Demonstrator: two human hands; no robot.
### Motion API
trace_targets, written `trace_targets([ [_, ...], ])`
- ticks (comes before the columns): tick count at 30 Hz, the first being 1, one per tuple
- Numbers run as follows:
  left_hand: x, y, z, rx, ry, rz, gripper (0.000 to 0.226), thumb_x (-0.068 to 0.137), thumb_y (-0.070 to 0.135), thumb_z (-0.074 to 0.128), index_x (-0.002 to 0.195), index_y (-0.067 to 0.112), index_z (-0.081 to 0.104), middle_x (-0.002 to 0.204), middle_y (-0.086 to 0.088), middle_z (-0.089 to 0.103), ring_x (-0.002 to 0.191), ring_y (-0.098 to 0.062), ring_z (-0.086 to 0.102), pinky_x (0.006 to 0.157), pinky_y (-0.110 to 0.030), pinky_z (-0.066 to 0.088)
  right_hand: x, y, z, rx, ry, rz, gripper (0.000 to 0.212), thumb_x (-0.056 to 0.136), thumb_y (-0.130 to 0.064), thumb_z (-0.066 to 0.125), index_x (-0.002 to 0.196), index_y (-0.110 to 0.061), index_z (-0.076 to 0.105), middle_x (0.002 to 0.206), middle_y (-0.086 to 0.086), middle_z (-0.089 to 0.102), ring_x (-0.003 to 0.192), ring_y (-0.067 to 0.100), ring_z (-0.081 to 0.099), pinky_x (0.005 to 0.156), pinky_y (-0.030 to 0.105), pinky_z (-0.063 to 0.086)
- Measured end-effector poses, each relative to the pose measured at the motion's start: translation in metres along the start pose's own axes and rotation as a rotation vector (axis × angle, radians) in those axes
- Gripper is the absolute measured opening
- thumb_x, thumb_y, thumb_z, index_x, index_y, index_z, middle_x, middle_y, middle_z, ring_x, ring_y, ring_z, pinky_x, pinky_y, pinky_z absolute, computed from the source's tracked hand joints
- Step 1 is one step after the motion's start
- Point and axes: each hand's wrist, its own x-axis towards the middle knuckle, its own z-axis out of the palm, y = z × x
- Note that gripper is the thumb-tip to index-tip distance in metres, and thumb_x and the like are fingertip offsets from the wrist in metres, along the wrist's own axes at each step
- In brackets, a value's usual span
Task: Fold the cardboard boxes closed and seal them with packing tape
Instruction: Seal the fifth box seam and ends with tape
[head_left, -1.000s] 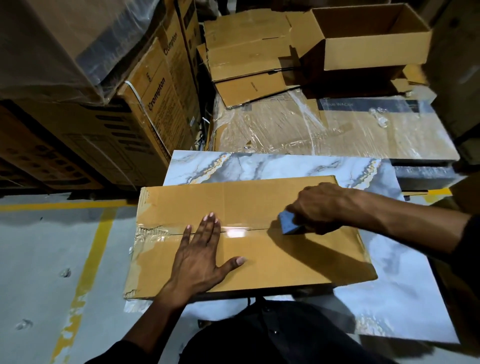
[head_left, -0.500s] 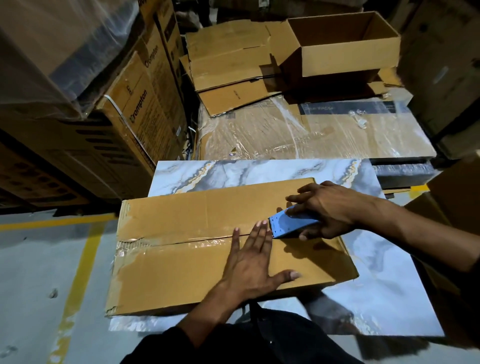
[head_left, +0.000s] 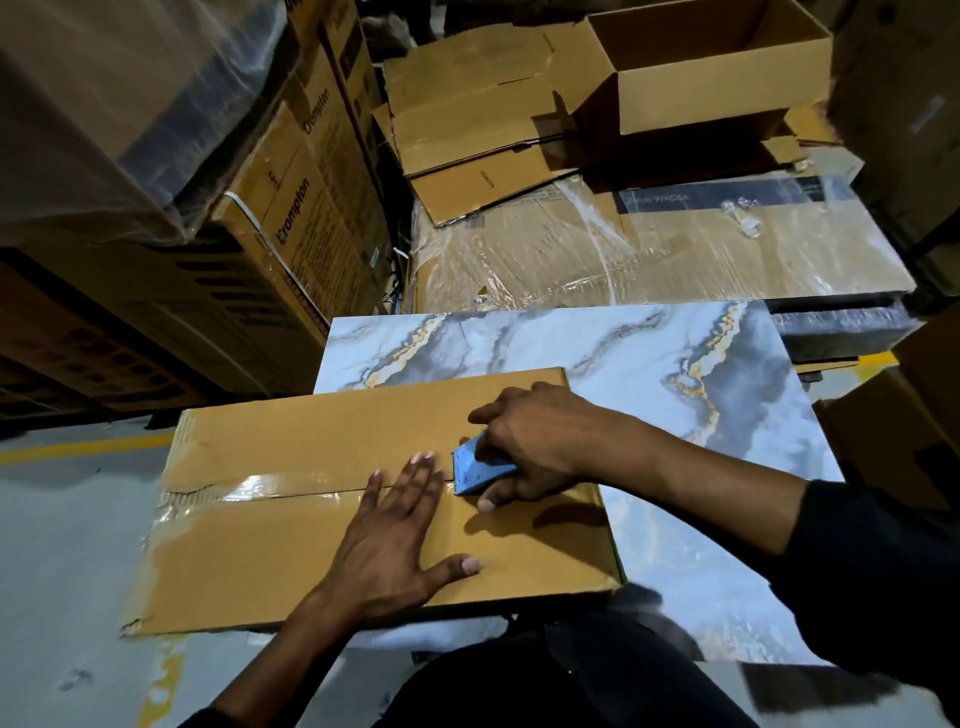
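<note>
- Cardboard box (head_left: 322, 499): flaps closed, lying flat on the marble-patterned table (head_left: 727, 415), at its near left part.
- Clear packing tape (head_left: 249, 491): laid along the box's centre seam, from the box's left end.
- Left hand (head_left: 395, 540): fingers straight, thumb spread, pressed flat on the box across the seam.
- Right hand (head_left: 535, 441): fingers curled round a blue tool (head_left: 475, 470), held on the box's seam, just right of the left fingertips.

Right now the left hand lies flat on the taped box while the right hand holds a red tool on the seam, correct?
Not quite: the tool is blue, not red, as the head view shows. The left hand does lie flat on the taped box, and the right hand holds the tool on the seam.
</note>
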Motion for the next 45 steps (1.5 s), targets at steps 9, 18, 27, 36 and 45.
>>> trace_targets([
  [9,0.024,0.022,0.013,0.009,0.016,-0.073,0.115,0.084,0.099,0.007,0.166,0.02,-0.013,0.171,0.004,-0.026,0.157,-0.01,-0.026,0.128,-0.049,-0.012,-0.004,0.006,0.009,0.044,-0.084,0.048,0.023,0.089,-0.041,0.07,0.09,-0.022,0.057,0.095,0.004,0.065,0.076,0.029,0.063,0.059,0.036,0.048],
  [18,0.023,0.019,0.014,0.018,0.005,-0.066,0.114,0.084,0.098,0.008,0.166,0.022,-0.014,0.171,0.007,-0.028,0.156,-0.007,-0.027,0.129,-0.048,-0.008,-0.077,0.08,0.037,-0.062,-0.106,0.111,0.032,0.079,-0.057,0.051,0.091,-0.027,0.055,0.085,-0.003,0.064,0.07,0.026,0.065,0.055,0.037,0.055],
  [27,0.027,0.047,-0.001,0.045,-0.036,-0.132,0.12,0.078,0.101,0.001,0.163,0.02,-0.021,0.168,0.002,-0.035,0.155,-0.014,-0.032,0.128,-0.055,-0.011,-0.129,0.092,0.048,0.003,-0.17,0.155,0.04,0.095,-0.048,0.055,0.133,-0.038,0.059,0.135,-0.01,0.059,0.101,0.025,0.065,0.063,0.034,0.044],
  [36,0.078,0.143,0.004,0.008,-0.053,0.099,0.118,0.081,0.098,-0.003,0.165,0.016,-0.019,0.17,-0.001,-0.031,0.155,-0.011,-0.032,0.128,-0.051,-0.013,-0.146,0.098,0.056,0.123,-0.116,0.18,0.041,0.094,-0.05,0.053,0.131,-0.032,0.059,0.138,0.002,0.063,0.098,0.031,0.065,0.073,0.043,0.056],
  [45,0.081,0.134,0.012,0.029,-0.013,0.135,0.11,0.088,0.095,0.011,0.165,0.021,-0.017,0.171,0.004,-0.029,0.156,-0.009,-0.028,0.13,-0.05,-0.002,-0.185,0.123,0.058,0.215,-0.18,0.227,0.043,0.099,-0.049,0.059,0.14,-0.037,0.062,0.156,-0.013,0.048,0.116,0.02,0.063,0.087,0.041,0.055],
])
